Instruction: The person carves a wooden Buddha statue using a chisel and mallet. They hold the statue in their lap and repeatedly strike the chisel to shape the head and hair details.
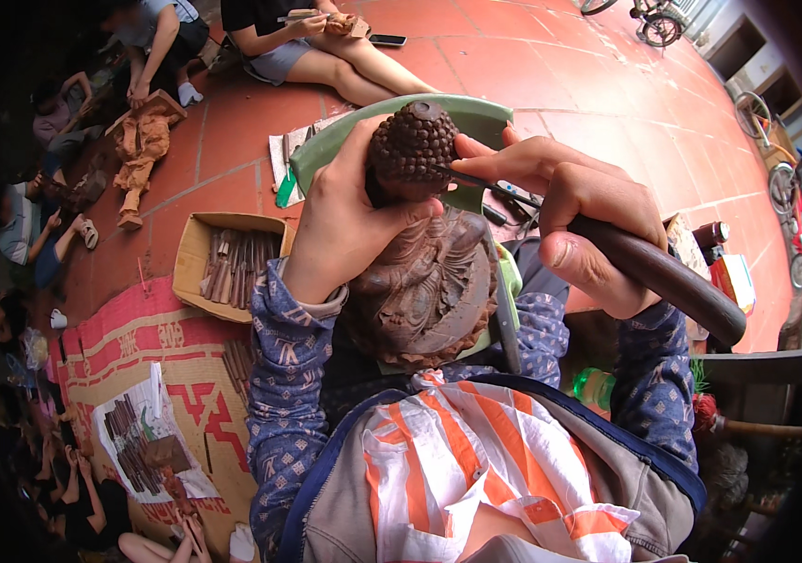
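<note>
A dark brown clay figure [424, 281] with a knobbly head [412, 143] rests in my lap against a green plastic chair [481, 117]. My left hand [344, 220] grips the back and side of the figure's head. My right hand [570, 211] holds a carving tool with a thick dark wooden handle [673, 281]; its thin metal tip [462, 176] touches the side of the head. Patterned blue sleeves cover both my forearms.
A cardboard box of wooden tools [227, 263] sits on the red tile floor at left. Another clay figure [138, 155] lies beyond it. A woven mat [138, 347] holds paper with more tools. Other people sit at the top and left; bicycles stand far right.
</note>
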`<action>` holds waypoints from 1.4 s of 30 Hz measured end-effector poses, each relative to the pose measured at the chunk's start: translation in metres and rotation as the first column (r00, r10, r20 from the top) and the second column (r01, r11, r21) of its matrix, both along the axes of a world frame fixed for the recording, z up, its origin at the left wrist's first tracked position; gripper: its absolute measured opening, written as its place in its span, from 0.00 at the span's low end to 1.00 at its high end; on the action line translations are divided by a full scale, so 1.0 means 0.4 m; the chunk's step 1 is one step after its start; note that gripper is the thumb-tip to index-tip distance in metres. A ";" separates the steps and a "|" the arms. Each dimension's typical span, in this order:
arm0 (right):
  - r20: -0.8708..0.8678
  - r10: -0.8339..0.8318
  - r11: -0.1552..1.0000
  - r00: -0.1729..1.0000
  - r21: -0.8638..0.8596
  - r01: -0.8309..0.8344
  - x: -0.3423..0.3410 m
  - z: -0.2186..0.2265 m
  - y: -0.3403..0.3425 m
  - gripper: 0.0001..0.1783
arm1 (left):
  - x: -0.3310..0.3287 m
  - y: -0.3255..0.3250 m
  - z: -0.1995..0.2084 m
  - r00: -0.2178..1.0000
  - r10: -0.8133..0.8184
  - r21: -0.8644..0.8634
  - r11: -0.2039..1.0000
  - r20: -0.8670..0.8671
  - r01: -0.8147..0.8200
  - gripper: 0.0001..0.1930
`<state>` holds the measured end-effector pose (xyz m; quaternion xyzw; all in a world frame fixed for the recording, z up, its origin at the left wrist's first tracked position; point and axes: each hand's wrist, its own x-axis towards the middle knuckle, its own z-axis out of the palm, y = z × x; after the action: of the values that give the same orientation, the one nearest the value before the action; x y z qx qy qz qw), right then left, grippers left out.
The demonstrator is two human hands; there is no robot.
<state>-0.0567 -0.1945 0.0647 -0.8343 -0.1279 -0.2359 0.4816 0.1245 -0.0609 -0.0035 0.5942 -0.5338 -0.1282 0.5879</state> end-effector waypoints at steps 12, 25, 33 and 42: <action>0.082 -0.086 0.996 0.993 0.025 0.084 0.001 -0.048 0.021 0.19 | -0.006 -0.010 -0.002 1.000 0.004 -0.040 0.999 -0.018 -0.005 0.32; 0.143 0.038 0.928 0.989 0.361 -0.088 0.004 -0.071 0.023 0.16 | 0.003 -0.001 -0.005 1.000 0.002 -0.018 1.000 -0.009 -0.002 0.33; -0.268 -0.077 0.988 0.960 0.109 0.110 -0.001 0.055 -0.008 0.22 | 0.003 -0.006 -0.016 0.999 -0.012 -0.050 0.999 -0.032 0.010 0.33; -0.374 -0.157 0.987 0.914 -0.093 0.132 0.043 0.135 -0.024 0.23 | -0.005 -0.004 -0.011 1.000 0.010 -0.037 0.999 -0.010 -0.011 0.34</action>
<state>-0.0395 -0.2042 0.1188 -0.8866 0.0222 -0.1005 0.4509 0.1226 -0.0626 -0.0078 0.5855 -0.5299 -0.1183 0.6020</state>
